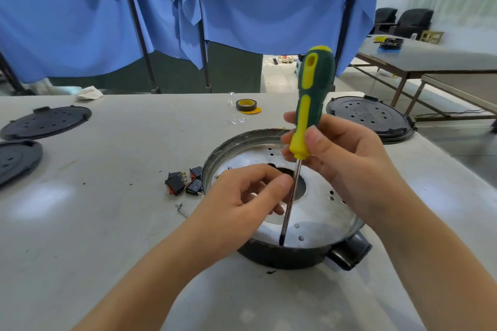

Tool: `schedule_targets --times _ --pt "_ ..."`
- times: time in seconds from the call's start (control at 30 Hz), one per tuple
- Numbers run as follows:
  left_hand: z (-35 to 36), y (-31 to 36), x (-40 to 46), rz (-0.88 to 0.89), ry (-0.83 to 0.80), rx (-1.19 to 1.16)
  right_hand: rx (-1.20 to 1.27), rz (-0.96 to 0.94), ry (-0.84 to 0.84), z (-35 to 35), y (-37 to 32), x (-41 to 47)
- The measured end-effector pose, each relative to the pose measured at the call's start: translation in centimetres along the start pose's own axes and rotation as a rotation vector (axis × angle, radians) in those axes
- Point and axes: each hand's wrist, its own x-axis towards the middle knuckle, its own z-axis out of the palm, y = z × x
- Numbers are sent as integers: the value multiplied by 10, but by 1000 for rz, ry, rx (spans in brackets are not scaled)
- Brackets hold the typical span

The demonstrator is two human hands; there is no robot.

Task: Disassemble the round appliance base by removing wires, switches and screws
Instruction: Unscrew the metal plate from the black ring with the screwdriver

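The round appliance base (317, 212) lies on the table, a silver metal dish in a black shell with a central hole. A green and yellow screwdriver (313, 99) stands nearly upright, its tip down at the near rim of the dish. My right hand (347, 158) grips the lower handle. My left hand (242, 201) pinches the metal shaft partway down with thumb and fingers. Several black and red rocker switches (185, 181) lie loose just left of the base. A loose screw (180, 208) lies on the table near my left wrist.
Two black round covers (45, 121) (16, 160) lie at the far left and another (369, 117) at the back right. A roll of tape (246, 105) sits behind the base. Blue cloth on stands hangs beyond the table's far edge.
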Motion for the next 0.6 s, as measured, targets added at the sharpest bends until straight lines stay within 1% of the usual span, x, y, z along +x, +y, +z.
schedule_targets --times 0.07,0.13,0.2,0.27,0.37,0.5,0.6 --pt "-1 0 0 8 -4 6 62 -17 66 -3 -1 2" --pt "-3 -2 2 2 1 7 71 -30 139 -6 -1 3" --pt "-5 -4 4 -24 -7 27 16 -53 209 -8 0 5" --pt "-9 -5 7 -75 -59 98 -74 -72 256 -8 2 6" --pt "-13 -2 11 -143 -198 261 -249 -106 244 -4 5 7" --pt "-16 6 20 -259 -432 457 -514 -120 153 -1 13 6" --pt "-16 12 29 -301 -594 549 -739 -119 102 0 23 5"
